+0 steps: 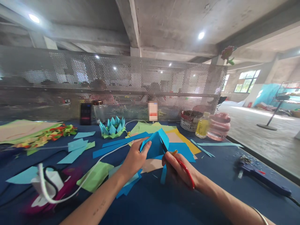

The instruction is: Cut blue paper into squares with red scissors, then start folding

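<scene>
The forearms come nearest, both cut off by the lower edge. The left hand (138, 153) pinches the blue paper (153, 145), thumb on top, its other fingers partly hidden. Right of that paper, the right hand (174, 162) grips red-handled scissors (187, 172), their dark blades against the sheet, the tips hard to make out. Left of the paper stands a folded paper crown (112, 127); farther left, a purple power strip (55, 190) is blurred.

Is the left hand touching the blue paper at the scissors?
Touching. The head view shows the left hand gripping that blue paper, its thumb over the near face.
</scene>
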### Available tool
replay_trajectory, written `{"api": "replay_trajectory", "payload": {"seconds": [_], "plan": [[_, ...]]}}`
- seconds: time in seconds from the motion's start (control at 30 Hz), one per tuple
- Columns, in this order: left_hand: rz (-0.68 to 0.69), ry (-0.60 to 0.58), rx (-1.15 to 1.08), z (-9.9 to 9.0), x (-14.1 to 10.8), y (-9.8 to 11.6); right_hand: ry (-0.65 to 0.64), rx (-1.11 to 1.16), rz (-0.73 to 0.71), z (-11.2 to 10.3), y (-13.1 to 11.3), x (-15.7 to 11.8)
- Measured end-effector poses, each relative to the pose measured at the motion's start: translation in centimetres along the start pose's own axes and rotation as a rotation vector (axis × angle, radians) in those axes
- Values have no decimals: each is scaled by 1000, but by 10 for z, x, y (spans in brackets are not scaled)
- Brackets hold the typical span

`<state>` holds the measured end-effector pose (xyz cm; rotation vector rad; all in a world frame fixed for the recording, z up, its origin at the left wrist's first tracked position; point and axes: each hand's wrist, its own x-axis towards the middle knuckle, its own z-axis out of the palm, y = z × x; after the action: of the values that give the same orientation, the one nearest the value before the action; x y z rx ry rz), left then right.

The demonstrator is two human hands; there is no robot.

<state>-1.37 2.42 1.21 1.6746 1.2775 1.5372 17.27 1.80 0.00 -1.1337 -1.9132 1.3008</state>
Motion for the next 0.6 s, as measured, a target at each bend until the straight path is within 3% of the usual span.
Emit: {"api": "replay_trajectory", "payload": {"seconds": [0.13, 0.33, 0.6], "plan": [[-76, 35, -83, 1, -3, 0, 3, -89, -43, -2, -2, -1], [-303, -114, -499, 5, -9, -2, 56, -327, -186, -5, -11, -5], [-438, -215, -665, 5, -8, 11, 71, -369, -219, -6, -10, -4]]}}
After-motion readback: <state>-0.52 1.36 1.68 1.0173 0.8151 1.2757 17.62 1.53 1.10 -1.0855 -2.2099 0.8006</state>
